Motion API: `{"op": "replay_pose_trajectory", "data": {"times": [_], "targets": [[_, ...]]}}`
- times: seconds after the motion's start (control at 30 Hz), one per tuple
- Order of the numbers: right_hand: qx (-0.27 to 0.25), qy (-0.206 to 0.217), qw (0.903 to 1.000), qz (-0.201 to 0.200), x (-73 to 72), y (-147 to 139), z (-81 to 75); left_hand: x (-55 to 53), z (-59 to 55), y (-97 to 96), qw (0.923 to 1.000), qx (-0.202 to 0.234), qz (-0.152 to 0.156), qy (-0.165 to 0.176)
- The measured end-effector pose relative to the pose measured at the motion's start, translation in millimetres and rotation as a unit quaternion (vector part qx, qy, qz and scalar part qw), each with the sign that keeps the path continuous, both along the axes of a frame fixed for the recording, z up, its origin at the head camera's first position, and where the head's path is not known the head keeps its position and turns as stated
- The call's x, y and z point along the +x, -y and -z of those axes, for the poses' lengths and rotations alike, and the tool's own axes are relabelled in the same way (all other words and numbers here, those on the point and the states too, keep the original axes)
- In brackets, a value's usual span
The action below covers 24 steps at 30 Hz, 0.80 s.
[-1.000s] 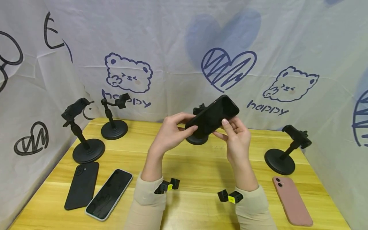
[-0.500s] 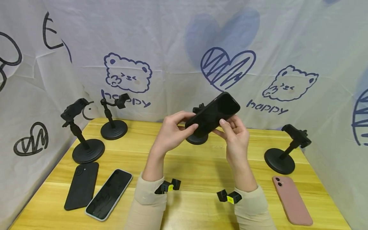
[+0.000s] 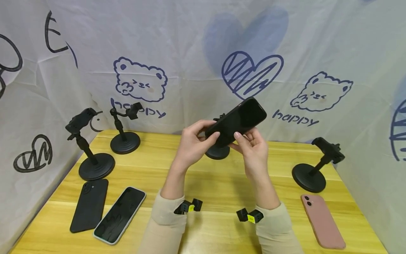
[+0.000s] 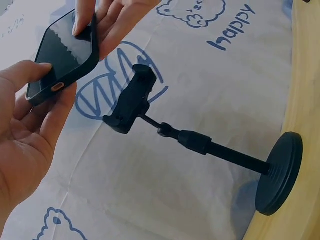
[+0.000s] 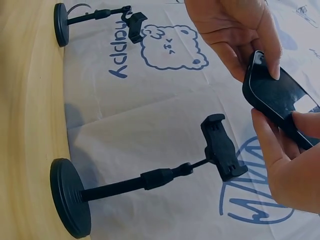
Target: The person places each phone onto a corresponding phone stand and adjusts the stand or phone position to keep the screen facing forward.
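Both hands hold a black-cased smartphone [image 3: 242, 118] in the air, its dark screen facing up toward the head camera. The left hand [image 3: 193, 144] grips its lower left end, thumb over the screen. My right hand [image 3: 255, 151] pinches the near long edge, thumb on the glass and fingers beneath. Behind the phone stands a black phone stand, whose round base [image 3: 217, 151] shows below it in the head view. The left wrist view shows that stand's clamp [image 4: 131, 100], apart from the phone and with nothing in it.
Two more phone stands [image 3: 96, 165] [image 3: 125, 143] are at the left and another stand [image 3: 309, 177] at the right. A black phone [image 3: 89, 205] lies face down beside a white-edged phone [image 3: 120, 215]. A pink phone [image 3: 323, 221] lies at right. A printed cloth [image 3: 196, 70] hangs behind the wooden table [image 3: 215, 190].
The held phone has risen slightly and shifted a little right. My right hand has slid left along its near edge, toward the left hand.
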State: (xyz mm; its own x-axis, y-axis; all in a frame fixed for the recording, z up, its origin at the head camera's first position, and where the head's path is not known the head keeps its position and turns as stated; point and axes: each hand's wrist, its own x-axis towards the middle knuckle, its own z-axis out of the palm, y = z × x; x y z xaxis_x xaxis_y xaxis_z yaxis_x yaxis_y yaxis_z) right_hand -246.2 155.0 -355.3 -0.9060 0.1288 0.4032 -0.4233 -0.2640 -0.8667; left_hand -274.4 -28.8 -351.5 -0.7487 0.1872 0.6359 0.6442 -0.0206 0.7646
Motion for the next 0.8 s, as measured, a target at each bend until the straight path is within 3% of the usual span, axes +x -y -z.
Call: {"op": "replay_pose_trajectory", "data": {"times": [0.1, 0.23, 0.33, 0.6, 0.8], "targets": [[-0.001, 0.006, 0.9999, 0.015, -3.7, 1, 0.0, -0.3, 2.0, -4.2, 0.9998, 0.016, -0.009, 0.011], [0.001, 0.006, 0.9997, 0.025, -10.4, 3, -0.8, -1.7, 3.6, -8.4, 0.9988, 0.017, -0.045, 0.014], [0.006, -0.001, 0.9995, 0.031, -16.2, 6, -3.0, -4.0, 4.2, -10.0, 0.9971, 0.015, -0.075, 0.003], [-0.01, -0.041, 0.9974, 0.058, -33.5, 12, -10.4, -12.8, 10.6, -9.6, 0.992, 0.029, -0.116, -0.041], [-0.023, -0.042, 0.995, 0.087, -46.3, 10, -10.8, -19.6, 21.4, -12.4, 0.9914, 0.011, -0.13, -0.015]]}}
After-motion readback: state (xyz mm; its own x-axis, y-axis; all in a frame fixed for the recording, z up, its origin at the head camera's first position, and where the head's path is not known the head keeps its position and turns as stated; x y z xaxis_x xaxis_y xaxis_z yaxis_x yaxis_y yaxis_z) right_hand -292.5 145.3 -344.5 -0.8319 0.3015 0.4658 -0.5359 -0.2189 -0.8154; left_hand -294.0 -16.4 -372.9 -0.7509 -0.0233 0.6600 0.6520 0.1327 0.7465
